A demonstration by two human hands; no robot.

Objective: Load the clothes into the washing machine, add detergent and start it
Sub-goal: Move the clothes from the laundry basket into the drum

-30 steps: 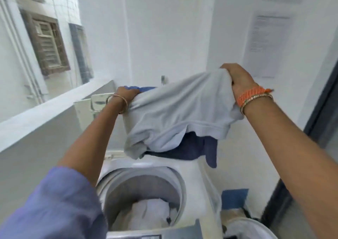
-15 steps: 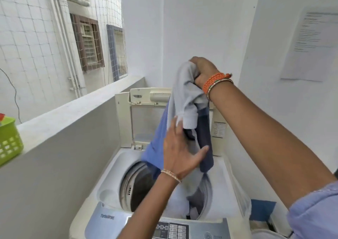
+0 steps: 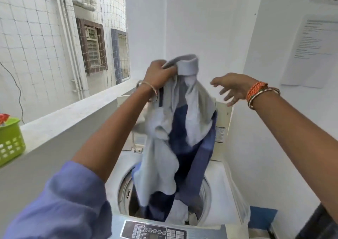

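Observation:
A white top-loading washing machine (image 3: 225, 182) stands below me with its lid raised and its control panel (image 3: 155, 231) at the near edge. My left hand (image 3: 160, 73) grips the collar of a grey and blue shirt (image 3: 175, 140), which hangs down with its lower end inside the drum. White clothes (image 3: 180, 214) lie in the drum. To the right of the shirt my right hand (image 3: 231, 88) hovers with fingers spread, holding nothing.
A green plastic basket (image 3: 10, 140) sits on the grey parapet ledge (image 3: 64, 118) at the left. A wall with a paper notice (image 3: 311, 50) stands close on the right. Something blue (image 3: 263, 218) lies on the floor right of the machine.
My right hand has let go of the shirt and moved off to the right. My left hand has risen and taken hold of the collar. The shirt hangs lower into the drum.

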